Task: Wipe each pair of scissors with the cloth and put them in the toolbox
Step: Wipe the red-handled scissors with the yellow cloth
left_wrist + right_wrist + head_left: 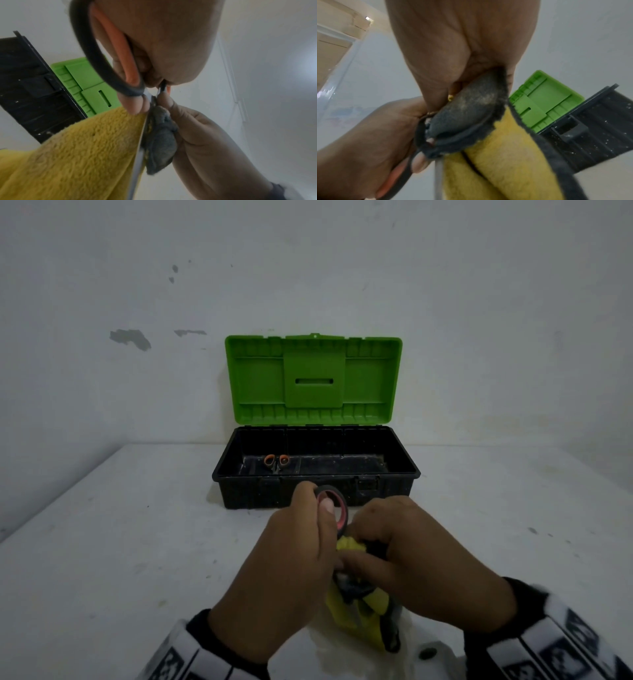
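- Just in front of the toolbox (315, 487), above the white table (120, 542), the left hand (291, 570) grips the scissors in hand (334, 506) by the handle loop, thumb laid across the ring and fingers curled round it.
- To the right of that hand, the right hand (431, 559) pinches the cloth (356, 607) around the blade just below the handles; the blade (139, 155) runs down between the cloth's folds.
- These scissors have black handles lined with red-orange and a bare metal blade. The cloth is fluffy yellow on one face, dark grey on the other, with a grey hem.
- Inside the toolbox, at its left end, a second pair of scissors (276, 462) with orange handles lies on the black floor.
- The green lid (313, 378) stands open and upright against the wall (137, 285); the rest of the box floor, to the right of that pair, is bare. Bare table surface lies to the left and right of the hands.
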`<state>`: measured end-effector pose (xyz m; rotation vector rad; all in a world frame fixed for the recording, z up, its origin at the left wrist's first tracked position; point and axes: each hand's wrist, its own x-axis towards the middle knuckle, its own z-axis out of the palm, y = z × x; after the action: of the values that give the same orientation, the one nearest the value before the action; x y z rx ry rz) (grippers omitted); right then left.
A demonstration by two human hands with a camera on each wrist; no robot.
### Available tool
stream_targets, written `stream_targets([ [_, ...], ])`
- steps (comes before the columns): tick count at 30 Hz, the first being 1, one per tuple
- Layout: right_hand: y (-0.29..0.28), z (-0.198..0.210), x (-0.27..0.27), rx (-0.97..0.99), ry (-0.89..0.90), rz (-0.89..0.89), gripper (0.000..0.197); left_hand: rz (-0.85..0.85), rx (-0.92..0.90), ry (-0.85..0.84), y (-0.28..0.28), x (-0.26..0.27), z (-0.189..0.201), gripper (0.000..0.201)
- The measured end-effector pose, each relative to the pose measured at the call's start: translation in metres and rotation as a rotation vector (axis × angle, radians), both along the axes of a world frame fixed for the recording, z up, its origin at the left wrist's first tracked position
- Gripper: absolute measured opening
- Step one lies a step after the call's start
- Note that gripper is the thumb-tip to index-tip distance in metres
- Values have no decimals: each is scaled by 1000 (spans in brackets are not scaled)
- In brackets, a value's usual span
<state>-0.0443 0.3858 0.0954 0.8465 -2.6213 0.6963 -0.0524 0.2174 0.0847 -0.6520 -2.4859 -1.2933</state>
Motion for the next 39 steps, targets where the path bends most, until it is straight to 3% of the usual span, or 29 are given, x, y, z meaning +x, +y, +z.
stream_targets([
  [3,6,1,1,0,5,14,32,-8,37,-20,-6,-2,1,40],
  [8,18,7,3,-51,-15,33,32,-25,166,-90,-9,-1,3,37],
  [13,41,10,2,-187,-107,-85,16,-36,260,-157,-15,-1,9,48],
  [15,52,10,-1,-230,-83,-134,29,-6,331,-163,-16,-2,13,45],
  [18,61,12,-3,-382,-32,-257,50,58,448,-208,-23,-6,19,29],
  [21,51,9,1,-565,-52,-309,38,100,541,-257,-24,-9,18,26],
  [25,20,0,5,-779,-155,-209,25,198,654,-313,-15,-12,6,26],
  [29,-13,-6,10,-707,-222,-79,14,296,641,-248,-4,-14,-2,27],
  [32,-29,-8,14,-599,-200,-52,23,345,670,-221,-2,-15,-3,27],
  [35,-34,-13,11,-623,-194,-107,34,361,684,-201,-3,-17,-3,28],
  [39,-37,-21,3,-639,-228,-209,19,367,665,-132,0,-13,-5,28],
])
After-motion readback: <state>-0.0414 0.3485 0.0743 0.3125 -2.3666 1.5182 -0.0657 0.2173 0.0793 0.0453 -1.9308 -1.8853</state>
